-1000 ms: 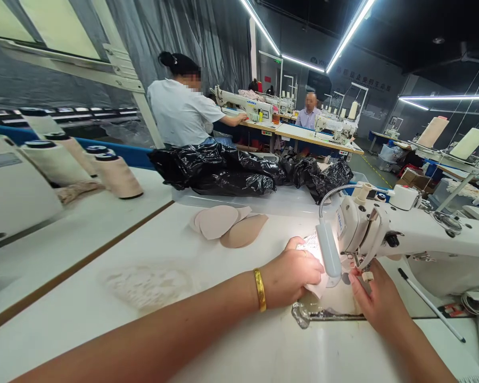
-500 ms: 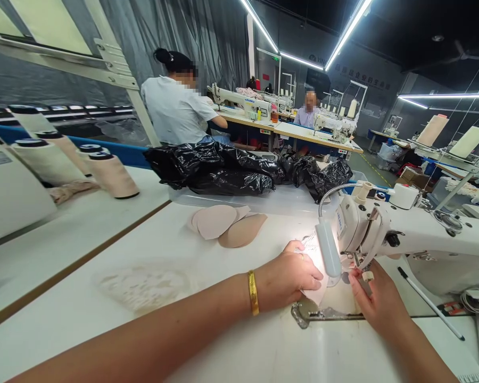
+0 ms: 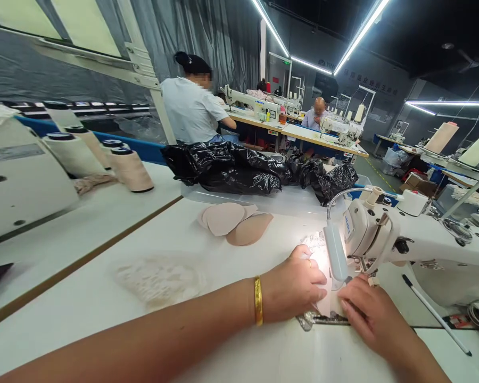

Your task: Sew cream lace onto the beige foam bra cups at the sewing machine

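Under the sewing machine's needle end lies a pale pink fabric piece with a lacy patterned far part, brightly lit by the lamp. My left hand, with a gold bangle at the wrist, curls its fingers over the left side of this fabric. Just right of it, my right hand has its fingers closed together at the fabric's right edge, in front of the presser foot. Its fingertips look pinched on the cloth. The lamp and my fingers hide part of the fabric.
Beige pad-shaped pieces and a blurred lace piece lie to the left. Behind them, black plastic bags rest on a clear bin. Thread cones stand farther left, and a white pen-like stick lies right. Two people work beyond.
My right hand has come toward me from beside the presser foot to the fabric's near right edge. My left hand stays on the fabric. The whole view has shifted slightly.
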Demonstrator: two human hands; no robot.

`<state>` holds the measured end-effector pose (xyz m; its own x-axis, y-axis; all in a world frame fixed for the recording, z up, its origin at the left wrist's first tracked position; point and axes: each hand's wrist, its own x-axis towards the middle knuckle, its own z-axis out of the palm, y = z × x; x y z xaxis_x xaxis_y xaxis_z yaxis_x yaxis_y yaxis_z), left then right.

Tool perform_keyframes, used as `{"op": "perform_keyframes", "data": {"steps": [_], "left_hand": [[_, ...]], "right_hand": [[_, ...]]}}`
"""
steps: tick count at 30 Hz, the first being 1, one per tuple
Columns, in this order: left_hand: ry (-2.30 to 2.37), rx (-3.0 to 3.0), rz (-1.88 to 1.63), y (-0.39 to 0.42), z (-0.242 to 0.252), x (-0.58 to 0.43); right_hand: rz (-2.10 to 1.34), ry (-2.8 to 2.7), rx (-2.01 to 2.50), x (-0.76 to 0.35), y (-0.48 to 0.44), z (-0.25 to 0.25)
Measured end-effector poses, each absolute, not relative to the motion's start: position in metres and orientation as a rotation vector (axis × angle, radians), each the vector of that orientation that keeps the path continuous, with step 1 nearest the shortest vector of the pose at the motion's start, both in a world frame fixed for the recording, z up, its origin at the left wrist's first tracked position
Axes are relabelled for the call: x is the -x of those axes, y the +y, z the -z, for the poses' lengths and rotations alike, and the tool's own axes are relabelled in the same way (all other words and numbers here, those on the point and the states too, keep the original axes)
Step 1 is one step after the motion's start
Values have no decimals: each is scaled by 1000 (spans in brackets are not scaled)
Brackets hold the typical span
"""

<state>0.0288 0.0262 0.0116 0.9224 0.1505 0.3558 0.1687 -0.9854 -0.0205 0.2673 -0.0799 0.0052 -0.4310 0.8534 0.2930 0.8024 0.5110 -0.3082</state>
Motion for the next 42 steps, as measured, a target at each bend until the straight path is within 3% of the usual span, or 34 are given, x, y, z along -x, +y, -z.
{"op": "perform_keyframes", "data": {"steps": [14,32,37,42], "left_hand": [[-284,2971,546,10,-9,-34],[-513,2939,624,40,-1,-49],[-625,2838,375,10,-3,-43],[-529,2907,419,-36,9,-7]], "right_hand": [[-268,-2355,1370,-261,-78,0],[-78,-2240,1609,-262,-69,14],[63,-2238,1527,-268,-66,26],[254,-2236,1408,-274,-60,34]]}}
